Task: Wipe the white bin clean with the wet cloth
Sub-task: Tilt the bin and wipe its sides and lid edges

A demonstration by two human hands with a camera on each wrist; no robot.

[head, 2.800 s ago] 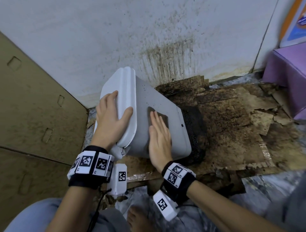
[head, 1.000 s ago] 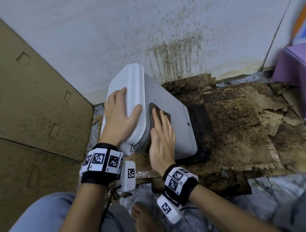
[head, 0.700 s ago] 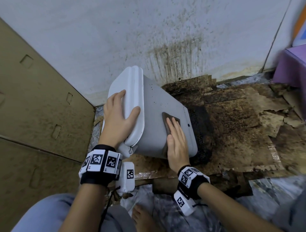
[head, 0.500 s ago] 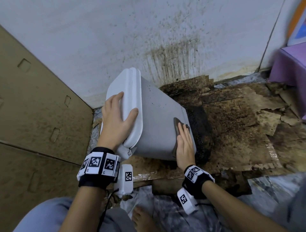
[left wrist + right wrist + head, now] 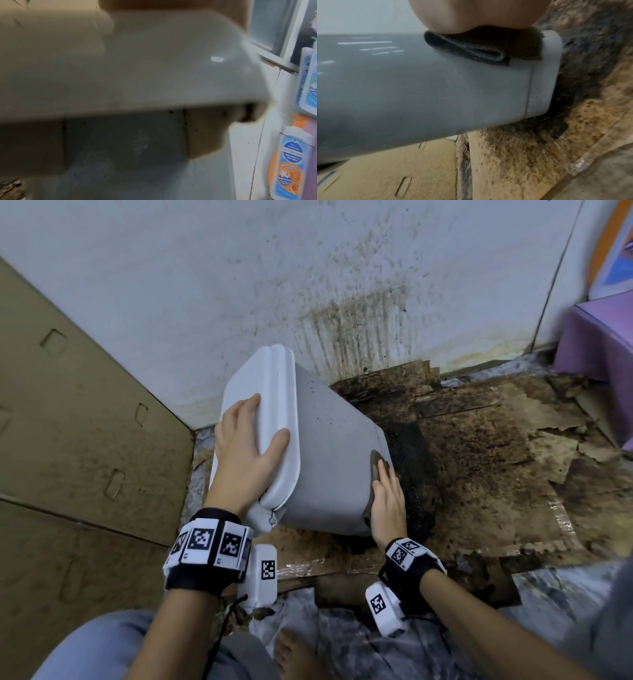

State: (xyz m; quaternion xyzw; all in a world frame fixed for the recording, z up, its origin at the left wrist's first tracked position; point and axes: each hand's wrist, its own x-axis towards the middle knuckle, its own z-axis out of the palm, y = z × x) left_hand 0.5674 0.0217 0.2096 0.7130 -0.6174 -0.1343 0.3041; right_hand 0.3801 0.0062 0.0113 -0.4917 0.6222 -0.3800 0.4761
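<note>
The white bin (image 5: 329, 467) lies tilted on its side, lid to the left and base down on the dirty cardboard. My left hand (image 5: 246, 453) grips the lid (image 5: 263, 392), fingers across its top face and thumb hooked round its rim. The left wrist view shows the lid (image 5: 137, 67) close up and blurred. My right hand (image 5: 387, 501) lies flat with straight fingers on a dark folded wet cloth (image 5: 375, 463), pressing it against the bin's side at the base end. In the right wrist view the cloth (image 5: 479, 47) sits under my palm on the bin (image 5: 436, 88).
A stained white wall (image 5: 342, 302) stands behind the bin. A large cardboard box (image 5: 85, 440) closes off the left side. Mouldy, wet cardboard (image 5: 479, 474) covers the floor to the right. A purple object (image 5: 603, 344) is at the far right. My bare foot (image 5: 291, 655) is below.
My right hand has slid the cloth along the bin's side, from beside the lid to the base end. The left hand has kept its hold on the lid.
</note>
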